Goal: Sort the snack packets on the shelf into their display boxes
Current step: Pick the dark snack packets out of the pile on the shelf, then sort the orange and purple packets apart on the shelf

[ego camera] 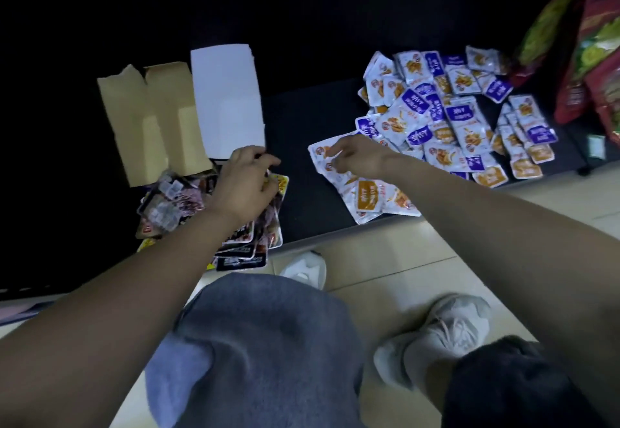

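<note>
Just under the right hand point(358, 159), white snack packets point(370, 194).

On the dark shelf point(302, 146) — white-and-purple packets point(446, 115) heaped right, dark packets point(174, 203) piled left against an open-flapped display box point(147, 119).

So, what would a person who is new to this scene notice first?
The big heap of white, purple and orange snack packets on the right of the dark shelf catches the eye first. Next come the two hands: the right hand reaches onto the nearest packets of that heap, and the left hand is over a pile of dark packets before the open display box.
</note>
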A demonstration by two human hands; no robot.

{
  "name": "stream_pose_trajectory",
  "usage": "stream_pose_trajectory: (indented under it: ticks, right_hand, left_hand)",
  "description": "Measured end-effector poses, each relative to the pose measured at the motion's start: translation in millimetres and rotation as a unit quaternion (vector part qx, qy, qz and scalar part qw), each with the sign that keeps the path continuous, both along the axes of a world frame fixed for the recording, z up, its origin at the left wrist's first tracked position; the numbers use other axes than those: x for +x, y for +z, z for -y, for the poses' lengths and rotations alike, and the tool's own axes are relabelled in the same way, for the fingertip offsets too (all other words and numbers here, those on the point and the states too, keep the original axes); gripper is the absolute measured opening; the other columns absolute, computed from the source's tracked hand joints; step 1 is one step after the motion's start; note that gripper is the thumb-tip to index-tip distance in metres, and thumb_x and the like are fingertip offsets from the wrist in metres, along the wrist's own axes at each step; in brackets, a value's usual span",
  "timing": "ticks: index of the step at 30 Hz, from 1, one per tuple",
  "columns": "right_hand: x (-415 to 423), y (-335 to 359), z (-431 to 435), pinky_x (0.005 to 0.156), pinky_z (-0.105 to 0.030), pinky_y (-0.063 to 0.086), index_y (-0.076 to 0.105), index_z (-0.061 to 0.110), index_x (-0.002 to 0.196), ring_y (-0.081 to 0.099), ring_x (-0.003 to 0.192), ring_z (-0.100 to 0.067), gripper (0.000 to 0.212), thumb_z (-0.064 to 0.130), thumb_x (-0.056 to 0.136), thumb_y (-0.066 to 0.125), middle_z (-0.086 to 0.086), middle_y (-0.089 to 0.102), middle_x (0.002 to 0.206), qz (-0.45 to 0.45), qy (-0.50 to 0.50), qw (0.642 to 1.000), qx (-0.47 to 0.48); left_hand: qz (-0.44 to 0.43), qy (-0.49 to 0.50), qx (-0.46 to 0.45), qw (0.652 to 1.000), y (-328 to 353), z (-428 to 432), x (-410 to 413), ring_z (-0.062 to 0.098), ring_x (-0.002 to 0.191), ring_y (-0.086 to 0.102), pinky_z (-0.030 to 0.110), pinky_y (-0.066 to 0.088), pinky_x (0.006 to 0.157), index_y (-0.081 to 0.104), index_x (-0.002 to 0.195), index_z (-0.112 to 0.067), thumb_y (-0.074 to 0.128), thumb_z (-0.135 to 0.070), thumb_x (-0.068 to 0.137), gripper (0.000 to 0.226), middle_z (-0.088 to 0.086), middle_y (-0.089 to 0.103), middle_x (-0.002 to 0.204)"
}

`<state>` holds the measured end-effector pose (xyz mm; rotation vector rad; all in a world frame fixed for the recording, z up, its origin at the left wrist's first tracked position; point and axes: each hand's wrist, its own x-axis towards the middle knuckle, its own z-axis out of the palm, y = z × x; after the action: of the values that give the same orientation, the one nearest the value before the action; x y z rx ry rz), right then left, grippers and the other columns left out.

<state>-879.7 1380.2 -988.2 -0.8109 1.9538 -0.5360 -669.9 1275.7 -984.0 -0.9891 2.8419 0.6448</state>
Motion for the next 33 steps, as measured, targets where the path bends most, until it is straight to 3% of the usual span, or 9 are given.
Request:
stream_pose_trajectory:
  ticks: [3,7,13,15,17,20,24,28,33]
  right_hand:
    - [-34,0,-26,0.087,-0.030,0.047,0.059,0.010,0.126,0.059,0.110,-0.029,0.031,0.016,0.096,0.057,-0.013,0.057,0.130,-0.042,-0.003,0.999,0.025]
    - [-73,-13,-58,0.101,-0.032,0.038,0.041,0.014,0.145,0.043,0.132,-0.033,0.053,0.020,0.095,0.059,-0.016,0.038,0.148,-0.131,0.056,0.988,0.066]
    - [-101,-41,-92,0.117,-0.056,0.016,0.016,0.031,0.155,0.006,0.148,-0.039,0.087,0.045,0.086,0.068,-0.008,0.002,0.163,-0.182,0.184,0.953,0.155]
    - [-100,-52,-100,0.116,-0.057,0.014,0.010,0.033,0.154,0.007,0.147,-0.037,0.099,0.049,0.080,0.073,-0.008,0.007,0.162,-0.198,0.206,0.946,0.155]
    - [-98,-61,-106,0.114,-0.055,0.020,0.019,0.032,0.151,0.018,0.143,-0.034,0.097,0.048,0.075,0.077,-0.008,0.022,0.155,-0.258,0.175,0.945,0.101]
    - [-100,-71,-109,0.109,-0.047,0.029,0.036,0.027,0.143,0.032,0.133,-0.029,0.078,0.043,0.077,0.075,-0.006,0.039,0.143,-0.306,0.116,0.945,0.030]
    - [-104,-80,-110,0.098,-0.040,0.039,0.053,0.017,0.130,0.043,0.121,-0.028,0.052,0.031,0.084,0.071,-0.009,0.049,0.131,-0.319,0.040,0.947,-0.026]
    - [-93,-83,-109,0.104,-0.042,0.033,0.045,0.019,0.137,0.040,0.124,-0.029,0.074,0.050,0.077,0.074,-0.009,0.045,0.132,-0.296,0.052,0.954,-0.012]
    - [-98,-83,-103,0.097,-0.033,0.036,0.048,0.014,0.128,0.044,0.117,-0.024,0.069,0.043,0.074,0.080,-0.009,0.051,0.126,-0.291,0.027,0.956,-0.023]
  left_hand:
    - [-0.017,-0.061,0.026,0.998,-2,-7,-39,0.034,0.129,0.042,0.044,0.038,0.106,0.064,0.125,-0.010,0.059,-0.015,0.091,0.034,0.015,0.051,0.136]
    - [0.036,-0.095,0.055,0.993,-15,-14,-90,0.031,0.131,0.038,0.036,0.032,0.108,0.057,0.133,-0.014,0.057,-0.021,0.095,0.039,0.011,0.048,0.141]
    - [0.177,-0.114,0.110,0.971,-50,-24,-148,0.026,0.151,0.000,0.037,0.009,0.122,0.020,0.155,-0.029,0.055,-0.040,0.098,0.068,0.005,0.000,0.165]
    - [0.198,-0.094,0.135,0.966,-64,-30,-158,0.027,0.151,-0.003,0.042,0.010,0.122,0.009,0.157,-0.029,0.059,-0.047,0.093,0.083,0.008,-0.007,0.164]
    - [0.182,-0.060,0.138,0.972,-76,-37,-162,0.031,0.148,0.010,0.043,0.022,0.118,0.019,0.154,-0.027,0.067,-0.049,0.087,0.086,0.013,0.007,0.161]
    - [0.111,-0.022,0.073,0.991,-83,-42,-162,0.033,0.129,0.031,0.042,0.035,0.104,0.045,0.133,-0.019,0.076,-0.042,0.081,0.064,0.014,0.033,0.137]
    - [0.119,0.021,0.090,0.989,-84,-40,-160,0.036,0.140,0.022,0.048,0.027,0.110,0.029,0.147,-0.018,0.081,-0.038,0.077,0.089,0.017,0.022,0.154]
    - [0.159,0.015,0.040,0.986,-84,-40,-161,0.036,0.130,0.034,0.045,0.033,0.104,0.029,0.146,-0.008,0.085,-0.039,0.072,0.097,0.019,0.037,0.139]
    - [0.090,0.080,0.131,0.984,-86,-37,-162,0.031,0.106,0.055,0.036,0.044,0.080,0.044,0.121,-0.004,0.089,-0.026,0.068,0.073,0.015,0.053,0.119]
